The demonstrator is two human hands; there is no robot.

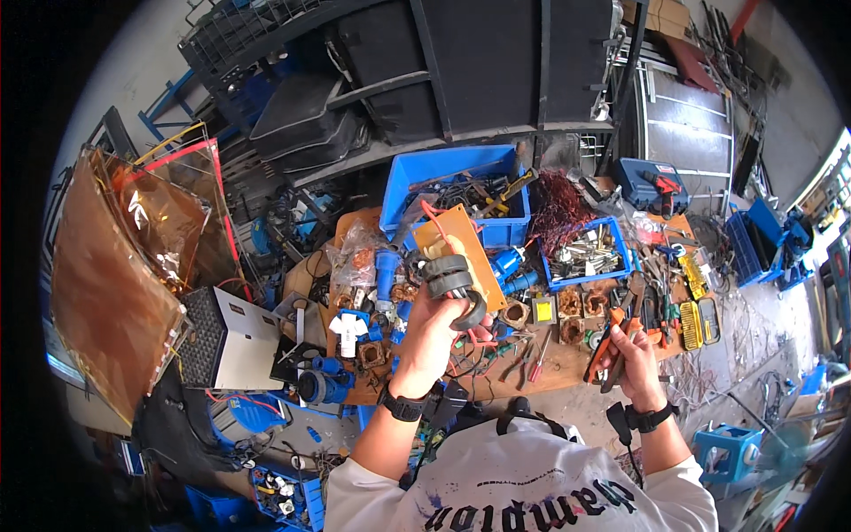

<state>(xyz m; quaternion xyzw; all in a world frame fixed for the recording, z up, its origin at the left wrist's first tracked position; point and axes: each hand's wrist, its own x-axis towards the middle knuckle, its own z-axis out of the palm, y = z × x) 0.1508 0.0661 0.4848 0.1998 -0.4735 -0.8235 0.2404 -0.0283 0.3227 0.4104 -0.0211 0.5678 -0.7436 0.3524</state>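
In front of me, above the wooden workbench [541, 363], my left hand [430, 332] is closed around a stack of dark rings [448, 279] that look like rolls of black tape. Just behind them a flat orange-yellow board [479, 257] with a red cable stands tilted; whether my hand touches it is hidden. Over the bench's near right part, my right hand [631, 355] grips a pair of pliers [605, 346] with orange and black handles. More orange-handled tools lie just beyond that hand. Screwdrivers [535, 362] lie on the bench between my hands.
A big blue crate [399, 182] with tools stands at the back, beside a smaller blue tray [631, 257] of metal parts. Copper-wound parts [570, 332] and blue plugs [386, 270] crowd the bench. A white box [235, 341] stands left; a blue tool case [631, 182] lies back right.
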